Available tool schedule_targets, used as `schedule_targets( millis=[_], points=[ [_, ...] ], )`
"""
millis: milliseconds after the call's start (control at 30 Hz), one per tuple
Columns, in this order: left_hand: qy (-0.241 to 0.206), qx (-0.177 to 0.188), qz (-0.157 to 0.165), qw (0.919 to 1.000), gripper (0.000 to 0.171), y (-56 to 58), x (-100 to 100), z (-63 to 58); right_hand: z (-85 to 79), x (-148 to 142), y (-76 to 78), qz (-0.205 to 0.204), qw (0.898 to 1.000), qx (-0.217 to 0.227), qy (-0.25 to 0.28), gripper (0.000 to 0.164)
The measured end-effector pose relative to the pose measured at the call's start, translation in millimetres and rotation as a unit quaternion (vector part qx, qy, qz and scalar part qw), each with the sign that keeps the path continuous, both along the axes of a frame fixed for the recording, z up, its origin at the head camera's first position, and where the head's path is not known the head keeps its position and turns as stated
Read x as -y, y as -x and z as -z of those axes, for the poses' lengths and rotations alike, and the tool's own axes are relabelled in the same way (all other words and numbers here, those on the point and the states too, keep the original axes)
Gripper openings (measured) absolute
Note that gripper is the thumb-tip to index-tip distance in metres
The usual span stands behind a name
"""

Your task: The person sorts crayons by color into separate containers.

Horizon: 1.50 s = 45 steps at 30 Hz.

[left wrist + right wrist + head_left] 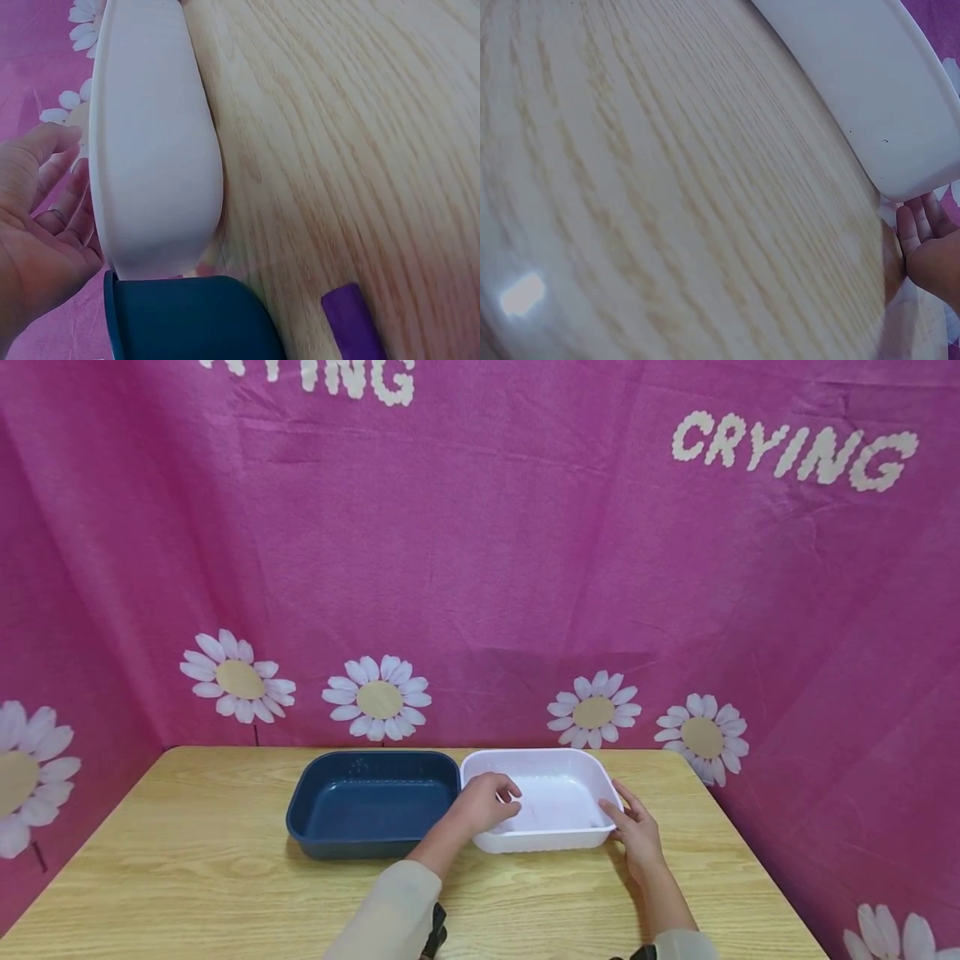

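A white plastic basin (555, 840) stands on the wooden table, right beside a dark blue basin (360, 848) of similar shape. My left hand (486, 802) is over the white basin's left end, its fingers loosely bent with a gap between thumb and fingertips. Seen from the left wrist, nothing is between those fingers, which are right at the rim. At the right end, my right hand (637, 835) grips the white basin's wall, thumb over the rim on the inside and fingers outside. In the right wrist view its fingers (922, 217) lie against the basin's outer corner.
A purple bar-shaped object (352, 322) lies on the table near the blue basin in the left wrist view. Behind the wooden table (187, 843) hangs a magenta cloth (480, 568) with white daisies and lettering, and it also flanks both sides.
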State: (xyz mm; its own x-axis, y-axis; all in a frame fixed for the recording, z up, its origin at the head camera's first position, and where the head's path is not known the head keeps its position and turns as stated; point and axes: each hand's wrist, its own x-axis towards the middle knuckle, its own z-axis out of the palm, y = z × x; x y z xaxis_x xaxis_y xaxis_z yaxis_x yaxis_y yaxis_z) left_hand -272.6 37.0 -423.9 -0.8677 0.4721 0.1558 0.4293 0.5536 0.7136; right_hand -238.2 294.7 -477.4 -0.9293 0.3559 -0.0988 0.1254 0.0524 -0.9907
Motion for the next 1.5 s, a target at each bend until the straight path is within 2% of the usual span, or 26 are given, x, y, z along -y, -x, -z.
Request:
schedule_targets(
  millis=[367, 733, 1033, 1167, 1333, 1500],
  points=[
    [-0.011, 0.016, 0.016, 0.9997, 0.020, -6.4, 10.4, -5.5, -0.3, -0.1, -0.3, -0.003, 1.000, 0.004, 0.003, 0.061],
    [-0.034, 0.029, 0.009, 0.9989, 0.024, -13.2, 25.6, -10.2, -2.2, -0.3, 0.9, -0.005, 1.000, -0.008, 0.020, 0.060],
    [-0.045, 0.013, 0.007, 0.9989, 0.021, -24.6, 38.4, -17.9, -2.1, -0.8, -0.2, -0.005, 1.000, 0.000, 0.020, 0.061],
    [-0.049, 0.019, 0.004, 0.9986, 0.020, -31.0, 45.5, -20.8, -2.6, -0.6, -0.1, -0.006, 1.000, 0.006, 0.012, 0.062],
    [-0.047, 0.028, 0.001, 0.9985, 0.020, -37.0, 54.8, -20.9, -3.4, 0.2, -0.9, -0.006, 1.000, 0.008, 0.011, 0.062],
    [-0.050, 0.021, 0.009, 0.9985, 0.018, -42.4, 64.9, -20.5, -2.7, -0.1, -1.6, -0.007, 1.000, -0.008, 0.027, 0.062]
  ],
)
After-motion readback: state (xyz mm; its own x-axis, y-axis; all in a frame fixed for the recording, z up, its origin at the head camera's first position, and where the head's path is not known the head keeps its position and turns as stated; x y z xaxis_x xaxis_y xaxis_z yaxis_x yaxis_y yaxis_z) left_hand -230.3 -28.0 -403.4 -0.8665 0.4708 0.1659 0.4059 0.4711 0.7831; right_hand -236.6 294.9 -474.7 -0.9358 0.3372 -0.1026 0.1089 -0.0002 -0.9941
